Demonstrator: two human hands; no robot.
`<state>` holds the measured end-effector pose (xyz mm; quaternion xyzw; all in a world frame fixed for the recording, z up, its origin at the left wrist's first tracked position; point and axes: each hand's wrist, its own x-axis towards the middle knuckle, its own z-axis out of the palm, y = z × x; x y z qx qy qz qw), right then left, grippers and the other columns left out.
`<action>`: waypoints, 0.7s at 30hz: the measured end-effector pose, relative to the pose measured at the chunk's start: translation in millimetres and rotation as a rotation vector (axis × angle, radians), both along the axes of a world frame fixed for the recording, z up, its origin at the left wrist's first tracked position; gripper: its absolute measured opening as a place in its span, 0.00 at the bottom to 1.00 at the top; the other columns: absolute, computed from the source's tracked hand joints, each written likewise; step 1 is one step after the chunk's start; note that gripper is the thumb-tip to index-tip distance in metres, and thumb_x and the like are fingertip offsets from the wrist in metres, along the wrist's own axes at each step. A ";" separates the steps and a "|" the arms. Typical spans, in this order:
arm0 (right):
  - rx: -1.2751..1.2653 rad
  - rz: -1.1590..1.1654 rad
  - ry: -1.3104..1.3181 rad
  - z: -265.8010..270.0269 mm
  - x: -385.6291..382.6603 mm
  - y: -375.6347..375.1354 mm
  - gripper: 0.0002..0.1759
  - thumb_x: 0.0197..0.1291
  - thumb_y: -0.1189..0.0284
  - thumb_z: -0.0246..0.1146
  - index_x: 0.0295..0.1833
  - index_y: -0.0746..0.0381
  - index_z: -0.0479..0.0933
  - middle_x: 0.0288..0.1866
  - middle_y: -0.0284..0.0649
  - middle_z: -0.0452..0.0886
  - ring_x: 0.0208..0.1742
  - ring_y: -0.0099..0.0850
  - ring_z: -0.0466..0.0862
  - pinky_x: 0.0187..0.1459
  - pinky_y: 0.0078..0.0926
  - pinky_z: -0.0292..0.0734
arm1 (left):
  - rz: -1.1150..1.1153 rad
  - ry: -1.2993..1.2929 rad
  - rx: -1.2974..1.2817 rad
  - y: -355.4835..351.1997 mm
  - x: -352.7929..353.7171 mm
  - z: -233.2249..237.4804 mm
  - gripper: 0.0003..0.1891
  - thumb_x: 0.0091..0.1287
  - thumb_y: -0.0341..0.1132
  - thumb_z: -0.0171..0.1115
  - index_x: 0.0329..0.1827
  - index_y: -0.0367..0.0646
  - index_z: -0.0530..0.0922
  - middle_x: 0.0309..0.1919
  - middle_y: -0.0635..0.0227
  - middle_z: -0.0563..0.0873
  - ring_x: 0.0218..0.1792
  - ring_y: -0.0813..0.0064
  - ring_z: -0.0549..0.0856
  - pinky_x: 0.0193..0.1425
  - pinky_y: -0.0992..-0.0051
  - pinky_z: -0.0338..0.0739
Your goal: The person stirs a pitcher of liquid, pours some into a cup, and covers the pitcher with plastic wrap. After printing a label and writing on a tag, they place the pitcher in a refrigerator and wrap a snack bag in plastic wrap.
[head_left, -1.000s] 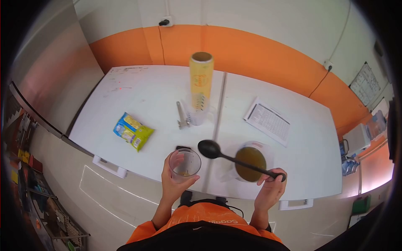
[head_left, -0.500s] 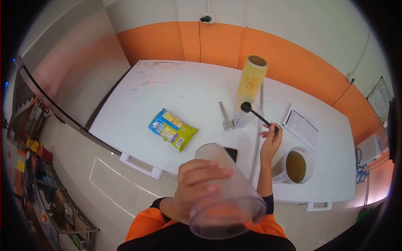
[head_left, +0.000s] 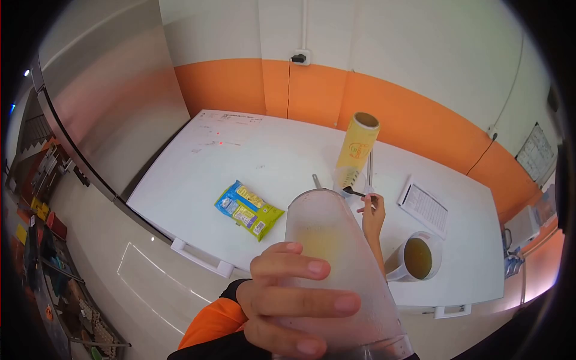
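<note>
My left hand [head_left: 300,300] wraps around a tall frosted plastic container [head_left: 342,258], tilted and close to the camera, hiding part of the table. Its lower end runs out of view at the bottom. Farther out, my right hand [head_left: 373,213] grips the handle of a black spoon [head_left: 354,191]. The spoon's bowl is beside a clear plastic cup [head_left: 360,180] at the foot of a yellow cling film roll [head_left: 357,147]. Behind the frosted container, only the tip of a metal tool [head_left: 317,180] shows.
On the white table [head_left: 180,174] lies a blue and green packet [head_left: 249,210]. A clear jug [head_left: 399,267] of greenish-brown liquid stands at the right, near a printed sheet [head_left: 425,207]. A steel cabinet [head_left: 114,84] is at the left, and a socket [head_left: 302,57] with a cord is on the wall.
My left hand has raised the frosted container closer to the camera, now covering the phone and most of the metal tool. The spoon stays in my right hand, its bowl lower by the cup.
</note>
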<state>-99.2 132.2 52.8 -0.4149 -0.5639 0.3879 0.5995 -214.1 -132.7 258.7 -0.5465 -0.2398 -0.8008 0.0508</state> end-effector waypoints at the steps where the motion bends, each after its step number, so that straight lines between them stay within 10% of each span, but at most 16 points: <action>1: -0.022 0.012 -0.005 1.3 0.9 0.4 0.13 0.66 0.68 0.55 0.46 0.68 0.70 0.36 0.41 0.77 0.38 0.25 0.79 0.27 0.20 0.79 | 0.000 -0.008 0.004 0.3 2.2 3.4 0.32 0.48 0.57 0.72 0.54 0.65 0.68 0.41 0.79 0.76 0.55 0.66 0.71 0.69 0.60 0.57; 15: -0.024 0.122 -0.037 -31.0 6.0 14.2 0.27 0.62 0.71 0.58 0.63 0.69 0.61 0.41 0.42 0.78 0.23 0.28 0.81 0.26 0.18 0.73 | -0.294 0.064 0.253 3.9 -7.1 7.7 0.24 0.54 0.40 0.71 0.53 0.61 0.71 0.42 0.83 0.76 0.59 0.68 0.67 0.76 0.64 0.46; 21: -0.132 0.097 -0.063 -25.5 12.2 -5.5 0.33 0.60 0.75 0.58 0.67 0.67 0.52 0.42 0.41 0.77 0.23 0.26 0.78 0.27 0.18 0.73 | -0.056 -0.061 0.165 -0.6 26.9 40.9 0.25 0.53 0.36 0.72 0.53 0.61 0.71 0.42 0.82 0.77 0.59 0.66 0.67 0.76 0.64 0.45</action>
